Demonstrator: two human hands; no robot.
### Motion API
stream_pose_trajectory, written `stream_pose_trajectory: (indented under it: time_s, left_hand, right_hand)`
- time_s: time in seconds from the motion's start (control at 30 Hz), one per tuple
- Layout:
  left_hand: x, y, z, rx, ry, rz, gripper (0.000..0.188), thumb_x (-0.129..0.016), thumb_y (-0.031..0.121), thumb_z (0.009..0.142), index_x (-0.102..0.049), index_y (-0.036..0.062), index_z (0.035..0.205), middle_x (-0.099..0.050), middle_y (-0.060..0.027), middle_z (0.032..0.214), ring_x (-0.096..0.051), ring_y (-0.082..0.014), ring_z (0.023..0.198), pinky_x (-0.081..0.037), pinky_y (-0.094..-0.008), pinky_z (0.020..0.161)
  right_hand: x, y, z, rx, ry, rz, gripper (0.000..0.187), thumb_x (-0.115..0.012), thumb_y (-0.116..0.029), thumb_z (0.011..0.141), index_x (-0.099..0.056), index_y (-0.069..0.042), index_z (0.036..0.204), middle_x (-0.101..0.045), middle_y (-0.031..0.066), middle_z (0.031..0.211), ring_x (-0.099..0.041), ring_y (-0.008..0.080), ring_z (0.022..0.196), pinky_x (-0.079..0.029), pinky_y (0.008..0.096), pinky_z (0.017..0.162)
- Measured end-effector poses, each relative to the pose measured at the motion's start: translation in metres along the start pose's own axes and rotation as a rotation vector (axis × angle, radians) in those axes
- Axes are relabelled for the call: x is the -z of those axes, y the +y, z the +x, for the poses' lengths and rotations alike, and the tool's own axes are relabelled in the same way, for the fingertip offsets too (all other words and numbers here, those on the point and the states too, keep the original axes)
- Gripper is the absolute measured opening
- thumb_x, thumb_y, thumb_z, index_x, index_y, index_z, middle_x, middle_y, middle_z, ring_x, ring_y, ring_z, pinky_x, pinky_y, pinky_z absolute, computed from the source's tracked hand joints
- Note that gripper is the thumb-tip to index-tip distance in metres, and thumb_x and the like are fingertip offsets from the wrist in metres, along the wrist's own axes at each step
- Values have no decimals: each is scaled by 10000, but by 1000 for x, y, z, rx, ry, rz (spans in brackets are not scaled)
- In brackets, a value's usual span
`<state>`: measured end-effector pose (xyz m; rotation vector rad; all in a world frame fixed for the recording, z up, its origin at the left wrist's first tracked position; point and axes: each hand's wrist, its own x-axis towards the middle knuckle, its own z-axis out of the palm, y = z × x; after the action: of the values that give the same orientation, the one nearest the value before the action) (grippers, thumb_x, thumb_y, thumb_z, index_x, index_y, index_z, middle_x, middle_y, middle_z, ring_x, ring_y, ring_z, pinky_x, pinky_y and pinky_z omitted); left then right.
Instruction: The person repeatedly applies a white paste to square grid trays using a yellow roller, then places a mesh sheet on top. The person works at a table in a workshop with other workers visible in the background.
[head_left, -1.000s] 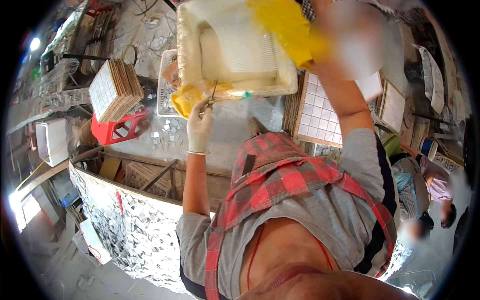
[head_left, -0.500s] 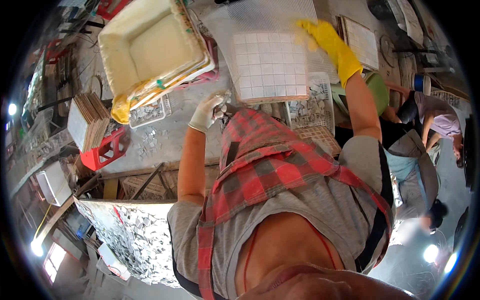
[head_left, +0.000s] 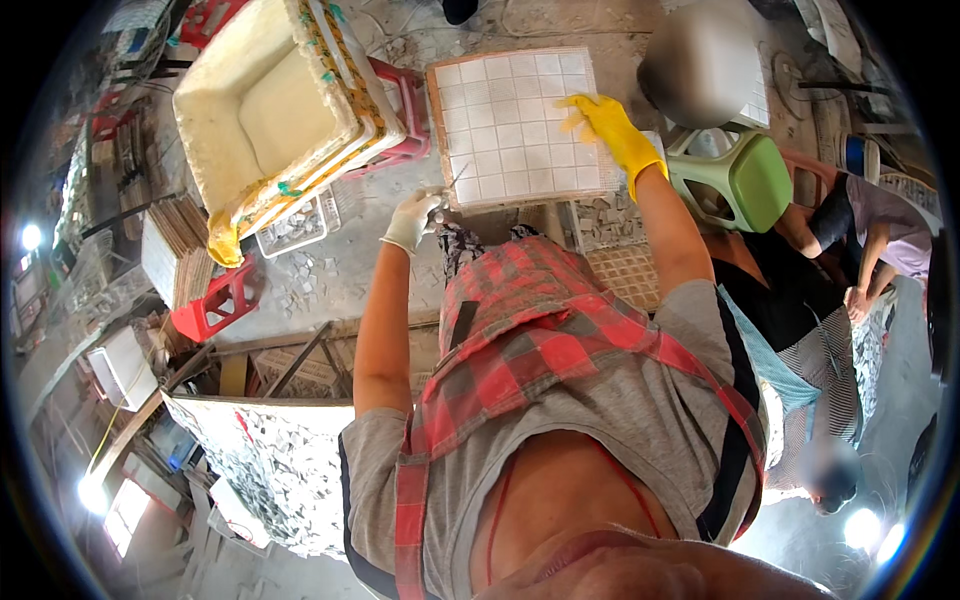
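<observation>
A wooden board (head_left: 432, 95) carries a grid of square white tiles (head_left: 509, 110) in front of me. My right hand (head_left: 615, 135), in a yellow rubber glove, lies over the right side of the tiles with its fingers stretched out. A strip of fine mesh (head_left: 609, 178) shows at the board's lower right edge. My left hand (head_left: 410, 220), in a white glove, is beside the board's near left corner, its fingers curled. A thin dark sliver sticks up near those fingers; what they hold is too small to name.
On the left are a foam box (head_left: 270, 110) on a pink stool, a white basket of tile pieces (head_left: 292, 228), and stacked boards (head_left: 178, 250) on a red stool (head_left: 222, 300). To the right stand a green stool (head_left: 755, 180), a tile-piece crate (head_left: 610, 222) and people (head_left: 800, 300).
The mesh sheet that rose past the board's far edge is gone from there. My right hand has come nearer and left, onto the tiles. A blurred round shape now shows at far right.
</observation>
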<state>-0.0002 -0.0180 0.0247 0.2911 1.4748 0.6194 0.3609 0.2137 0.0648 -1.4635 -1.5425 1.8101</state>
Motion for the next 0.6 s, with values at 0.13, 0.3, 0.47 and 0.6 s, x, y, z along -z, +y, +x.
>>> stream_pose_trajectory:
  time_s: [0.13, 0.3, 0.47, 0.6]
  left_hand:
    - [6, 4, 9, 14, 55, 42, 304, -621, 168, 966, -639, 68, 1252, -665, -23, 908, -590, -90, 639, -422, -250, 481]
    - [10, 7, 14, -43, 46, 66, 297, -623, 162, 964, -643, 61, 1242, -657, -15, 882, -579, -87, 619, -400, -254, 467]
    - [3, 7, 15, -39, 54, 63, 324, -628, 199, 965, -664, 91, 1268, -615, 42, 834, -548, -63, 624, -382, -225, 486]
    - [9, -8, 24, -38, 96, 32, 280, -609, 134, 959, -673, 61, 1222, -651, -6, 874, -560, -68, 606, -385, -236, 462]
  right_hand:
    - [-2, 11, 17, -29, -35, 33, 372, -474, -294, 1080, -722, -68, 1239, -762, 78, 946, -588, 88, 695, -495, 232, 619]
    - [0, 36, 38, -37, -45, 5, 383, -467, -291, 1082, -710, -41, 1237, -758, 89, 968, -626, 111, 717, -514, 248, 627]
    - [-1, 33, 35, -66, -52, 44, 387, -466, -294, 1083, -706, -29, 1229, -754, 99, 976, -654, 133, 755, -526, 255, 651]
    - [-2, 44, 40, 164, 10, -260, 373, -466, -269, 1080, -685, -27, 1261, -724, 133, 1110, -674, 186, 849, -545, 281, 732]
